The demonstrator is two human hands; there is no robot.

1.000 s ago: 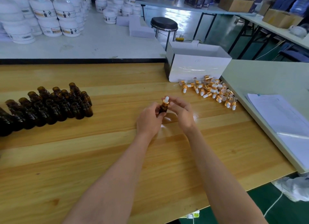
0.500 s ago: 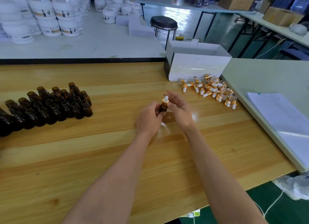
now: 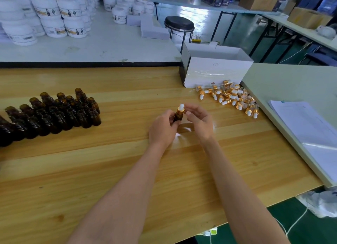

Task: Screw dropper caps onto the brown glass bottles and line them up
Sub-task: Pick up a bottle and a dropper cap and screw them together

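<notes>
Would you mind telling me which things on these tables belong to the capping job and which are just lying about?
Job in hand:
brown bottle gripped by the left hand
dropper cap on it
uncapped bottles
loose dropper caps

Lying about:
papers
white jars
stool
cardboard boxes

The desk (image 3: pixel 73 161) is honey-yellow wood, striped in lighter and darker planks with fine grain. The uncapped bottles (image 3: pixel 54 114) are dark brown glass, nearly black where shaded. The capped bottle (image 3: pixel 177 118) is the same brown. Its dropper cap (image 3: pixel 181 109) has a gold collar and a white bulb, like the loose dropper caps (image 3: pixel 235 98). The box (image 3: pixel 215 70) is white with a black end. The jars (image 3: pixel 71 8) are white with tan-banded labels. The stool (image 3: pixel 179 23) has a black seat, and the floor (image 3: pixel 319 231) is dark green.
</notes>
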